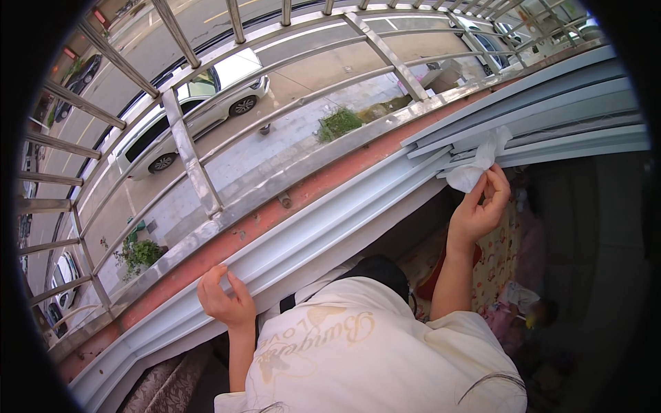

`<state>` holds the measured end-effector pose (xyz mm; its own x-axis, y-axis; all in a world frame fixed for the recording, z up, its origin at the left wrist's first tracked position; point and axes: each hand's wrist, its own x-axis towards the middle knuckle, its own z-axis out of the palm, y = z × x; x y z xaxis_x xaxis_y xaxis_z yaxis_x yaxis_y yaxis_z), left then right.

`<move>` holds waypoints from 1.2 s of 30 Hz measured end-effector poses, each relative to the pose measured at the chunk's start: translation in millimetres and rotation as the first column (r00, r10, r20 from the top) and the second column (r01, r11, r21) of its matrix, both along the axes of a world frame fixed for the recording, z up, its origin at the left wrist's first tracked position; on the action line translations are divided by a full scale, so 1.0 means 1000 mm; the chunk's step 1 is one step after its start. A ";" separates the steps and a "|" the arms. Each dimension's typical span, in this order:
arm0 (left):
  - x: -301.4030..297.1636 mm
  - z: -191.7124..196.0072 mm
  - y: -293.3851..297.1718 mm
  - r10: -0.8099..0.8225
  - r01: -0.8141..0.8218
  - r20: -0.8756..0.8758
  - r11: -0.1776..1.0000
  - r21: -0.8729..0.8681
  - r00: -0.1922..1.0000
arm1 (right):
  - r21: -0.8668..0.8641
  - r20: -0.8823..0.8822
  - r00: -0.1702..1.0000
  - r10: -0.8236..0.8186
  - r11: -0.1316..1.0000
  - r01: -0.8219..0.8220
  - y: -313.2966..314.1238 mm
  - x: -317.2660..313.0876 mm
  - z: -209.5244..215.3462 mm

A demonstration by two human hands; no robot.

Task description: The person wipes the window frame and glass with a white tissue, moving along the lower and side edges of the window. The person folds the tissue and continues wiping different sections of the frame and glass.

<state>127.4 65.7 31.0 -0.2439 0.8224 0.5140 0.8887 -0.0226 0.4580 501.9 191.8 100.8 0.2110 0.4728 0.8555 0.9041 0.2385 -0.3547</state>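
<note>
While the right hand [482,206] pinches a crumpled white cloth [478,162] at 2 o'clock, pressing it into the white window track [330,220], the left hand [224,299] at 7 o'clock grips the track's inner edge, fingers curled. Cloth looks wadded, soft, slightly translucent. Steel bars [189,162] beyond, white car [200,103] at 11 o'clock.

The cloth [482,162] at the upper right is white, pinched in the right hand [480,206] against the pale grey-white window track [330,220] crossing the frame. Beyond the track runs a rusty red-brown ledge [303,196], then dull silver bars [193,165]. At the upper left sits a white car [186,117] on grey pavement. The shirt [372,358] at the bottom is cream with tan lettering. At the lower right lies a yellow floral-patterned fabric [499,261].
</note>
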 end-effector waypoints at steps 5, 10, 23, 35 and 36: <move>0.000 0.001 0.001 -0.002 0.002 0.003 1.000 -0.005 1.000 | -0.513 0.058 0.998 -0.014 0.857 0.042 0.011 -0.008 -0.026; -0.001 0.001 0.001 -0.009 0.009 -0.002 1.000 0.000 1.000 | -0.690 0.195 0.974 -0.115 0.689 0.220 0.040 -0.016 -0.055; 0.000 -0.002 0.000 -0.014 0.014 0.003 1.000 -0.010 1.000 | -0.626 0.717 0.670 0.193 0.601 0.497 0.037 0.000 -0.034; -0.004 -0.002 0.000 -0.035 0.035 0.000 0.999 -0.010 0.999 | -0.736 0.676 0.645 0.356 0.369 0.567 0.064 0.010 -0.052; -0.004 -0.002 0.000 -0.038 0.038 0.002 0.999 -0.007 0.999 | -0.749 0.662 0.626 0.412 0.329 0.576 0.065 0.010 -0.047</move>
